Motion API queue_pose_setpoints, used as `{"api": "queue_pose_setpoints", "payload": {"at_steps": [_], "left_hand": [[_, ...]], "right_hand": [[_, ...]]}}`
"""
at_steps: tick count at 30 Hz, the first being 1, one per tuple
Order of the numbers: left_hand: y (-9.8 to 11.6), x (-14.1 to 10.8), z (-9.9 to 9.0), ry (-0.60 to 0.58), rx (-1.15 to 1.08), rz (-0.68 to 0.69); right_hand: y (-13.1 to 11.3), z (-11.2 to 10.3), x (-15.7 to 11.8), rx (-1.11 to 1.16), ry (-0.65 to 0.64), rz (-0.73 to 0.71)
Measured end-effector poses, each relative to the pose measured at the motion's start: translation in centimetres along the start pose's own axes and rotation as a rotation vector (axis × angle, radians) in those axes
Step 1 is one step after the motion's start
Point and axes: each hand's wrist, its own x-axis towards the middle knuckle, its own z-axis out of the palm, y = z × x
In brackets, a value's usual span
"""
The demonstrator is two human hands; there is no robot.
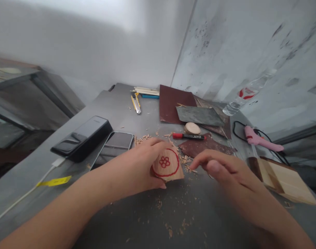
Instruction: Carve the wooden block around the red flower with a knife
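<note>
My left hand [147,162] grips the left side of a small wooden block [170,164], its thumb at the near edge and its fingers at the far edge. On the block's top a red circle surrounds a red flower outline. To the right of the block is my right hand [220,167], its index finger stretched toward the wood shavings [187,166], with nothing seen in it. Beyond the block lie a red-and-black marker [189,136] and a round wood slice [192,128].
A black power bank [82,138] and a phone [113,147] lie at left. Farther back are a yellow cutter [136,103], sandpaper sheets [177,103] and a bottle [247,95]. A pink glue gun [261,139] and wooden pieces [289,180] are at right.
</note>
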Motion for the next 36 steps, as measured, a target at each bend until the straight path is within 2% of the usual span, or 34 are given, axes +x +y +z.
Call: {"api": "queue_pose_setpoints", "payload": {"at_steps": [3, 6, 9, 12, 15, 20, 23, 29, 33, 36], "left_hand": [[0.4, 0.3, -0.2, -0.013, 0.019, -0.007], [0.3, 0.6, 0.2, 0.004, 0.025, 0.040], [0.0, 0.5, 0.7, 0.032, 0.017, 0.081], [-0.2, 0.3, 0.6, 0.028, -0.010, 0.105], [-0.2, 0.1, 0.2, -0.015, -0.040, 0.138], [-0.2, -0.1, -0.3, -0.058, -0.068, 0.147], [-0.1, -0.2, -0.5, -0.040, -0.061, 0.170], [-1.0, 0.2, -0.3, 0.019, -0.080, 0.276], [-1.4, 0.4, -0.3, 0.044, -0.102, 0.249], [-1.3, 0.6, -0.5, 0.042, -0.144, 0.223]], "right_hand": [[-0.2, 0.8, 0.1, 0.435, 0.042, -0.043], [-0.3, 1.7, 0.9, 0.756, 0.013, -0.178], [-0.3, 2.2, 1.6, 0.880, -0.048, -0.281], [-0.3, 2.3, 1.8, 0.941, -0.050, -0.291], [-0.5, 2.5, 1.8, 0.959, -0.031, -0.275], [-0.7, 3.1, 2.0, 0.905, -0.010, -0.368], [-0.6, 3.2, 2.1, 0.831, -0.027, -0.390], [-0.7, 3.3, 1.7, 0.724, 0.034, -0.373], [-1.1, 3.6, 1.7, 0.638, 0.061, -0.399], [-1.7, 3.7, 2.4, 0.622, -0.008, -0.432]]}}
